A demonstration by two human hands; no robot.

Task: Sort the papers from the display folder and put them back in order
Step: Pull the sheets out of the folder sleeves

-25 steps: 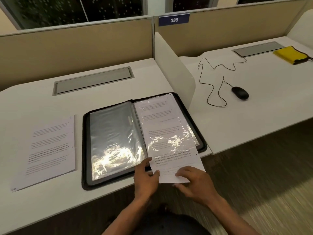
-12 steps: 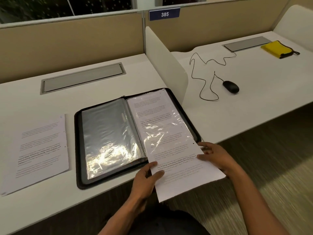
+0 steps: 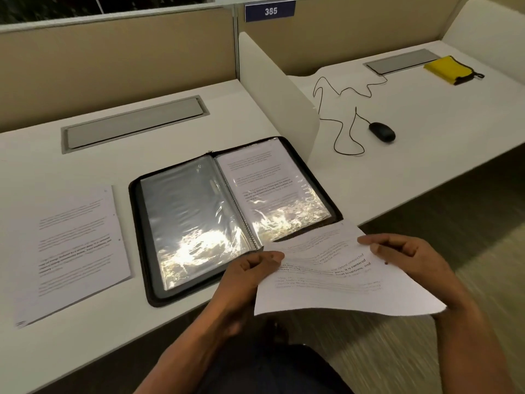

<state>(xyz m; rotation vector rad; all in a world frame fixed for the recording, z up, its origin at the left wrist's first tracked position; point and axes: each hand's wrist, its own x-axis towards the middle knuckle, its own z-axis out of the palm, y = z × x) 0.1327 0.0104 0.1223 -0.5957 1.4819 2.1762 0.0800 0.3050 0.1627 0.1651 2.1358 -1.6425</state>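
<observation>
Both hands are holding one loose sheet of paper (image 3: 341, 274) in the air, just past the near edge of the white worktop (image 3: 176, 132). The left hand (image 3: 250, 275) is pinching the sheet's left edge, with the thumb lying on top. The right hand (image 3: 409, 254) is gripping the far right edge, with the fingers curled over it. The sheet is bending a little between them, and its print is blurry.

Just beyond the left hand, the black display folder (image 3: 227, 214) is lying open and flat on the worktop. Its clear sleeve on the left is showing no page and is shining in the light. The sleeve on the right, just beyond the held sheet, is holding a printed page (image 3: 261, 177). The top corner of the held sheet is reaching over the folder's near right corner.

Well to the left of the left hand, a small pile of printed papers (image 3: 75, 251) is lying flat on the worktop, apart from the folder.

Far beyond the right hand, on the next worktop past a white divider (image 3: 278, 92), a black mouse (image 3: 382, 132) with a curly cable and a yellow pouch (image 3: 450, 69) are lying.
</observation>
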